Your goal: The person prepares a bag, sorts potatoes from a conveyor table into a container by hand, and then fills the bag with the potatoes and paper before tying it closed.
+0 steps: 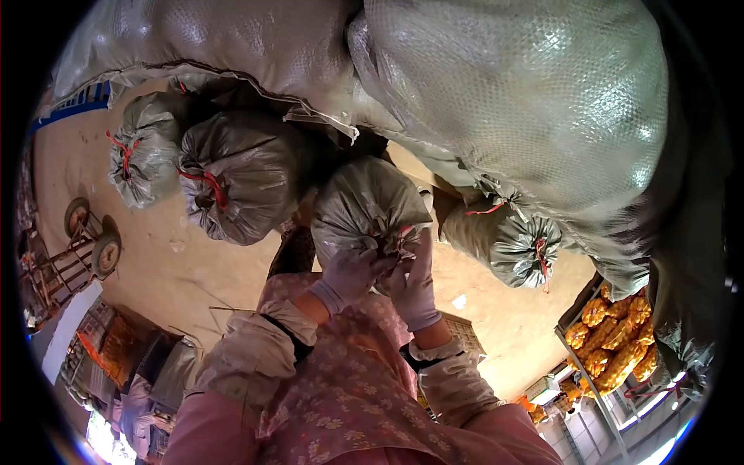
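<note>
Right in front of my body a grey-green woven plastic sack [364, 198] has its gathered mouth turned towards me. A bit of red string [404, 232] shows at that mouth. My left hand [350, 277], in a pale glove, is closed on the gathered material from the left. From the other side my right hand [412, 285], also gloved, grips the mouth close to the red string. Its fingertips are partly hidden by the folds and by the left hand.
Similar sacks tied with red string lie to the left [240, 170] and right [527, 244]. Large stuffed sacks [527, 85] are stacked above them. A two-wheeled cart [85, 240] stands at far left. A rack of yellow net bags [616, 333] is at right.
</note>
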Motion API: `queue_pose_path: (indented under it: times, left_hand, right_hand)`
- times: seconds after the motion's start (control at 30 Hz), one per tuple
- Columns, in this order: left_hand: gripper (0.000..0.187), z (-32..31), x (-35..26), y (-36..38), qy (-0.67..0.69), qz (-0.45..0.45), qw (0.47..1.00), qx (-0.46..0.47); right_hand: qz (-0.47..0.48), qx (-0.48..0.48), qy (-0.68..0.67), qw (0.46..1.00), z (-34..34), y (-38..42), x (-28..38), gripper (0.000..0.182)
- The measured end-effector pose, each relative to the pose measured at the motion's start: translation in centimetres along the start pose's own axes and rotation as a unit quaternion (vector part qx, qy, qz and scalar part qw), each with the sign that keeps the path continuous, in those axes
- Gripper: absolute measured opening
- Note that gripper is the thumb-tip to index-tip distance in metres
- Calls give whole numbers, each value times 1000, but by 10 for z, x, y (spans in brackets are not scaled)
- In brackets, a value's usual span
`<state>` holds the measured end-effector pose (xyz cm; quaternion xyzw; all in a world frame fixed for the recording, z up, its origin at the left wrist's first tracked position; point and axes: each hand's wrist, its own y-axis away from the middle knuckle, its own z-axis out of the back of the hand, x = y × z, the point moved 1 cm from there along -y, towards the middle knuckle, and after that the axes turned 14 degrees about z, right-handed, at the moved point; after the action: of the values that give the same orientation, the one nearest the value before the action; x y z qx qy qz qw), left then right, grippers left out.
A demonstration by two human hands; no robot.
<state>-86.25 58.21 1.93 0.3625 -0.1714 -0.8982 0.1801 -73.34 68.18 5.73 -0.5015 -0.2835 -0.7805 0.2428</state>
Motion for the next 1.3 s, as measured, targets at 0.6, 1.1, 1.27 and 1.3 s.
queue_pose_path:
  times: [0.6, 1.1, 1.27, 1.3]
  left_hand:
    - [23, 4, 19, -48, 374, 198, 851, 310]
    - [24, -10, 34, -61, 524, 242, 725, 375]
    - [22, -14, 29, -57, 561, 272, 707, 334]
    - [22, -14, 27, -56, 579, 280, 695, 323]
  right_hand:
    - [158, 14, 209, 965, 0, 3, -35, 31]
    - [191, -43, 249, 948, -19, 2, -28, 49]
    - [209, 16, 308, 928, -4, -4, -34, 32]
    - [213, 34, 306, 927, 2, -7, -31, 27]
